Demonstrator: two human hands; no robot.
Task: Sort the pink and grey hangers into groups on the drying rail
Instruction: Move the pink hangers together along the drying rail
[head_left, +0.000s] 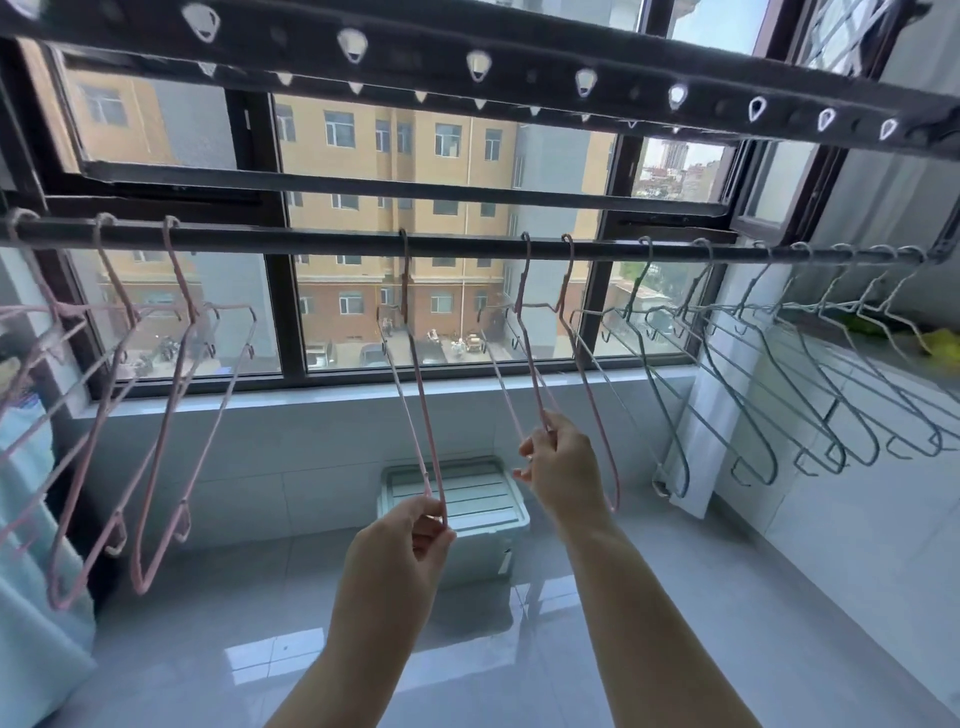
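Overhead: a dark perforated bar (415, 57) crosses the top of the view; below it the drying rail (322, 244), a dark rod, spans the window (395, 171) from the left edge to the far right
left hand (410, 540): raised, thumb and fingertips pinching the lowest end of the lone pink hanger (421, 395)
lone pink hanger: hooked on the rail near its middle, with bare rod on both sides of its hook; body angled toward the camera
right hand (561, 467): raised higher than the left, fingers curled round the lower end of the second pink hanger (535, 374)
second pink hanger: hooked on the rail to the right of the lone one; just beside it on the right a third pink hanger (589, 405) hangs free
pink group (174, 415): at least three pink hangers hooked at the rail's left end, spaced apart, bodies angled toward the camera; the leftmost runs out of view, so the count is unsure
grey hangers (810, 395): a row hooked along the rail's right part, starting just right of the third pink hanger and reaching the rail's end; their bodies overlap
floor (649, 623): glossy pale tiles; a pale lidded storage box (467, 499) stands against the wall under the window, behind the left hand
edges: light blue fabric (31, 571) at the left; something yellow-green (940, 348) on the ledge at far right, too cut off to identify
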